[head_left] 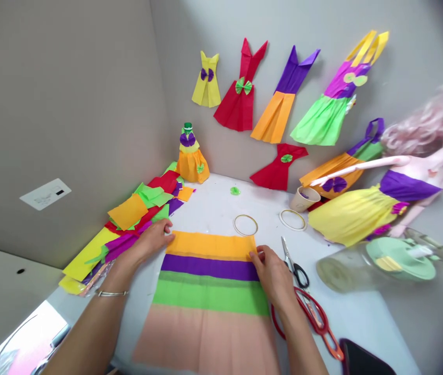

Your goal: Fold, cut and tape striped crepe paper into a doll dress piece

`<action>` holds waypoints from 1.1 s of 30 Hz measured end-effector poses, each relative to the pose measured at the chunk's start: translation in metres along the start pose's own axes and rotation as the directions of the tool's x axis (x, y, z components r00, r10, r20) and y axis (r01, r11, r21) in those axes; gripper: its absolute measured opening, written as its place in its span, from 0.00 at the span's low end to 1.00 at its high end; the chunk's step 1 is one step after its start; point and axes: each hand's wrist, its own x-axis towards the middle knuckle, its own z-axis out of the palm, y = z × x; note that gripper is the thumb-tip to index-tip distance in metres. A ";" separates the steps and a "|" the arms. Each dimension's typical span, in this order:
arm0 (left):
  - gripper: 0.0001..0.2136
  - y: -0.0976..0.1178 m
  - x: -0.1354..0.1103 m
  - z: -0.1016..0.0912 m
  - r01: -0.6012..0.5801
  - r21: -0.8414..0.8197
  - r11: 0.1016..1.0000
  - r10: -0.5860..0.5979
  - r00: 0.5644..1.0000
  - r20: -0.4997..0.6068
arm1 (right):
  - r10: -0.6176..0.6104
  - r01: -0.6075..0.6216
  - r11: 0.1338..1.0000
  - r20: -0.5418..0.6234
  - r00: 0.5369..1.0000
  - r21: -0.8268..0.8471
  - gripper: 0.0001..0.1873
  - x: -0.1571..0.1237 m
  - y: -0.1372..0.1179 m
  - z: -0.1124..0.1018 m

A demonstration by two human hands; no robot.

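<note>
On the white table lies a layered sheet of thin coloured paper (206, 294), its bands running orange, purple, green and pale peach towards me. My left hand (153, 240) has its fingertips closed at the top left corner. The top right corner is pinched between the thumb and fingers of my right hand (272, 271). Beside that hand are black-handled scissors (300, 274), blades pointing away. Red-handled scissors (320, 317) lie partly beneath my right forearm. The near end of the sheet runs out of view.
Paper scraps (139, 208) pile up at the left. Two bangles (245, 215) lie beyond the sheet. Right are a paper cup (303, 200), a doll (378, 192), a blurred jar (339, 273) and a dark flat object (364, 359). Several paper dresses (241, 104) hang behind; a dressed bottle (192, 164) stands in the corner.
</note>
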 end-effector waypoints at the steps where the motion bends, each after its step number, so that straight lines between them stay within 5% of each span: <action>1: 0.10 -0.001 0.003 0.002 -0.006 -0.006 1.000 0.006 0.999 0.034 | 0.007 -0.007 1.000 0.017 1.000 0.019 0.11 0.001 0.000 0.001; 11: 0.09 0.002 -0.013 -0.003 -0.103 -0.163 0.981 0.135 0.970 0.203 | -0.073 0.080 0.973 -0.040 0.997 0.218 0.15 0.007 0.007 0.012; 17: 0.12 -0.002 -0.018 -0.009 -0.056 -0.156 0.986 0.107 0.934 0.341 | -0.103 0.080 0.967 0.084 0.991 0.241 0.19 0.003 0.011 0.008; 26: 0.20 -0.010 -0.023 -0.016 -0.029 -0.147 0.989 0.078 0.937 0.340 | -0.084 -0.032 0.860 0.204 0.975 0.510 0.20 0.000 0.011 -0.002; 33: 0.09 -0.011 -0.018 -0.013 -0.035 -0.202 0.979 0.105 0.932 0.346 | -0.105 -0.122 0.752 0.300 0.948 0.648 0.25 0.000 0.011 -0.005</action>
